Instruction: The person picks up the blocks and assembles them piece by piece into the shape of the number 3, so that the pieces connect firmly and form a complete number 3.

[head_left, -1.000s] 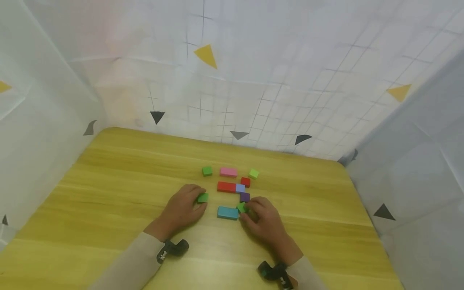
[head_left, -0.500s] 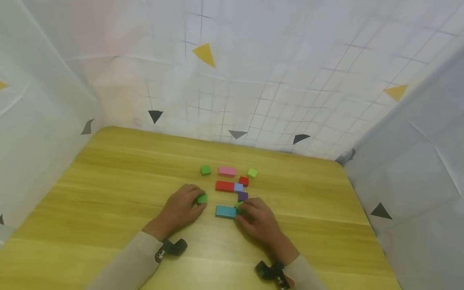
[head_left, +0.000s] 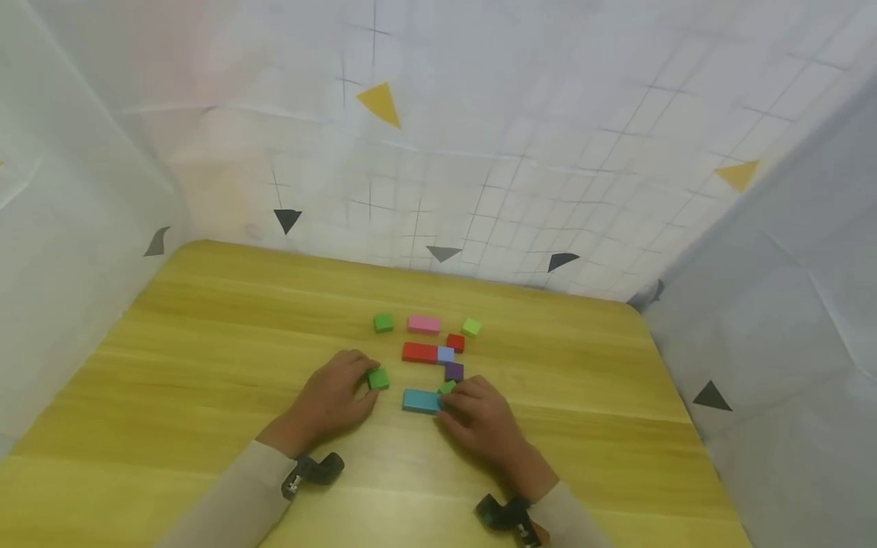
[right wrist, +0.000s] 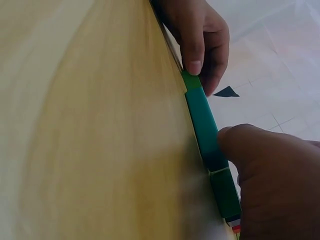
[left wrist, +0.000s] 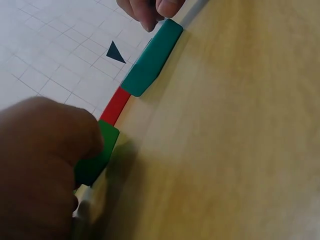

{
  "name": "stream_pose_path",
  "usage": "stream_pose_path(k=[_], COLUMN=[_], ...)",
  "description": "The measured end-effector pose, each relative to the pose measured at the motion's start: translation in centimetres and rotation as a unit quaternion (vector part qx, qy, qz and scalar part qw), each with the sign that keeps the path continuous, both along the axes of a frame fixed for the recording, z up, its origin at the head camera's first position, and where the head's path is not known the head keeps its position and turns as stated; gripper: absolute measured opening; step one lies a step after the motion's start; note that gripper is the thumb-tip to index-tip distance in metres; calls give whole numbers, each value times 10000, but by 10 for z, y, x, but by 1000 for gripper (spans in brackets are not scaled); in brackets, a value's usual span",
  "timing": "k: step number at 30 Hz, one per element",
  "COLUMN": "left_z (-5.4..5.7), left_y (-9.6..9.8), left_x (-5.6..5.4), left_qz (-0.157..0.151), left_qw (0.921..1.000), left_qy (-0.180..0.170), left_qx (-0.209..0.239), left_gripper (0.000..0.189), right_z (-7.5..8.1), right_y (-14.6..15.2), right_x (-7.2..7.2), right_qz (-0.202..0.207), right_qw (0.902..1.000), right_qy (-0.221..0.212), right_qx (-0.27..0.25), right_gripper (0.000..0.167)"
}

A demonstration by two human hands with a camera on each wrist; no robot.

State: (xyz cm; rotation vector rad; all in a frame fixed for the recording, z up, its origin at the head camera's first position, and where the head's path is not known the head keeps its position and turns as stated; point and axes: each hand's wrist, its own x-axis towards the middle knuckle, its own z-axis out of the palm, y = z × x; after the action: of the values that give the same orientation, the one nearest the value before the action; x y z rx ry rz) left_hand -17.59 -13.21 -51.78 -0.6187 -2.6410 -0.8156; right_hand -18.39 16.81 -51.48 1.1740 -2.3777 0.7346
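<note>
A green block (head_left: 378, 378) is pinched between the thumb and fingers of the left hand (head_left: 333, 396); it is set on the wood-grained surface (head_left: 575, 411), left of the long blue block (head_left: 419, 401) and apart from it. The bent fingers of the right hand (head_left: 483, 418) are held at the right end of the blue block, beside a second green block (head_left: 448, 387); whether either is grasped by the right grip cannot be told, as the fingertips are partly hidden. That second green block is placed just beside the blue block's right end and is partly covered by the fingers.

Just beyond it a purple cube (head_left: 454, 371) is seen, followed by a light blue cube (head_left: 445, 355), against whose left side a long red block (head_left: 419, 352) is set. A small red cube (head_left: 455, 343) is placed just beyond the light blue one. Farthest away, a row is formed by a third green block (head_left: 384, 323) at left, a pink block (head_left: 424, 325) in the middle and a yellow-green cube (head_left: 471, 327) at right. The surface is backed by a white, grid-lined sheet (head_left: 459, 175).
</note>
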Motion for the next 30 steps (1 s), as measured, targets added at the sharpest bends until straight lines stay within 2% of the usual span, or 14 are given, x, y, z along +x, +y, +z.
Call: stream_pose_path(k=[12,21,30], left_z=[-5,-1,-2], left_y=[-1,-2,-1], left_x=[-1,2,0], left_qz=[-167,-499,-669], left_qw=[9998,9986,9972], left_qy=[77,-189,-344], left_qx=[23,69,-34], left_gripper=[32,34,38], right_z=[-2,-3,-1], right_y=[-1,-1,-2], right_x=[-2,-2,-3], right_qz=[-7,-83,22], right_qw=[10000,9999,9999], right_qy=[49,58,132], right_qx=[33,99,-74], right_gripper=[13,12,11])
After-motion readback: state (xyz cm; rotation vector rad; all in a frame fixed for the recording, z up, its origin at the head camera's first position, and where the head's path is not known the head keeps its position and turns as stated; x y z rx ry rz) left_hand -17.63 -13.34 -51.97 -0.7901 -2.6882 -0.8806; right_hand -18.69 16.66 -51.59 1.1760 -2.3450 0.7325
